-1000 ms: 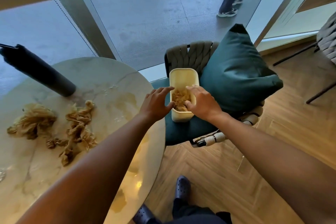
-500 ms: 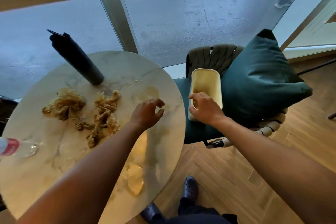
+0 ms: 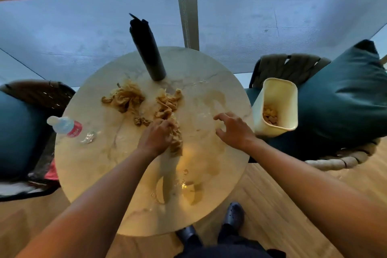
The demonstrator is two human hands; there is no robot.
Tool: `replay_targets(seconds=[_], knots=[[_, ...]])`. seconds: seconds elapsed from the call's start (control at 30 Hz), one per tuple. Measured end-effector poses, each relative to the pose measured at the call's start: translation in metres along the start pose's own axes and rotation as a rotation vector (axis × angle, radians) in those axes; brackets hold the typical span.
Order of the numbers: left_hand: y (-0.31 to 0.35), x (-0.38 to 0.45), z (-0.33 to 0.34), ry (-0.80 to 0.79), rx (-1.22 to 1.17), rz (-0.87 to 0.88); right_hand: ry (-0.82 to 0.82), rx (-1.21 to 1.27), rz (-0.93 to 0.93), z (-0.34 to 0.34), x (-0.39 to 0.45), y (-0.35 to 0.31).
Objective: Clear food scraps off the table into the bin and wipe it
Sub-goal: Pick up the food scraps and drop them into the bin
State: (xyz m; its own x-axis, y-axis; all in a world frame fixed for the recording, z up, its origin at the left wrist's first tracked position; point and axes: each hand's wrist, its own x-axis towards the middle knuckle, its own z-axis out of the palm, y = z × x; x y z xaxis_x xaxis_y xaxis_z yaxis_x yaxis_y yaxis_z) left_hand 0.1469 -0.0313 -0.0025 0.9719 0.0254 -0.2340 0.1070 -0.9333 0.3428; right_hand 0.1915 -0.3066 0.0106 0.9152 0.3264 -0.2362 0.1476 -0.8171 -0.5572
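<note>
The round pale marble worktop fills the middle of the view, streaked with wet brownish smears. On the dark green cushioned chair just to its right stands the tall cream plastic bin, with a little heap of scraps in its bottom. A tall black cylinder flask stands at the far edge, and a clear plastic water bottle with a red label lies at the left. Two tangles of tan, stringy food scraps lie across the far middle, the right-hand one trailing nearer. The left hand is curled over the near end of that trail and seems to be gathering it. The right hand hovers open with fingers spread, holding nothing. The strands look limp and wet, so scooping from beneath and cupping the right hand under the load would likely save drips on the way to the bin.
</note>
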Motion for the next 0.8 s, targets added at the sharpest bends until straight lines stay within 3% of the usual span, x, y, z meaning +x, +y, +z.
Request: replay_targets(seconds=[0.17,0.33,0.63,0.8], knots=[[-0.041,-0.017,-0.004,-0.047,0.073,-0.153,-0.041,-0.021,-0.02,0.026,0.006,-0.03],[-0.068,-0.025,-0.002,-0.111,0.073,-0.17,-0.079,-0.015,-0.05,0.052,0.014,-0.056],[-0.095,-0.019,0.002,-0.082,0.169,0.034,-0.139,-0.025,-0.066,0.095,0.031,-0.085],[-0.103,-0.014,0.004,-0.041,0.155,0.162,-0.202,-0.149,-0.066,0.113,0.037,-0.097]])
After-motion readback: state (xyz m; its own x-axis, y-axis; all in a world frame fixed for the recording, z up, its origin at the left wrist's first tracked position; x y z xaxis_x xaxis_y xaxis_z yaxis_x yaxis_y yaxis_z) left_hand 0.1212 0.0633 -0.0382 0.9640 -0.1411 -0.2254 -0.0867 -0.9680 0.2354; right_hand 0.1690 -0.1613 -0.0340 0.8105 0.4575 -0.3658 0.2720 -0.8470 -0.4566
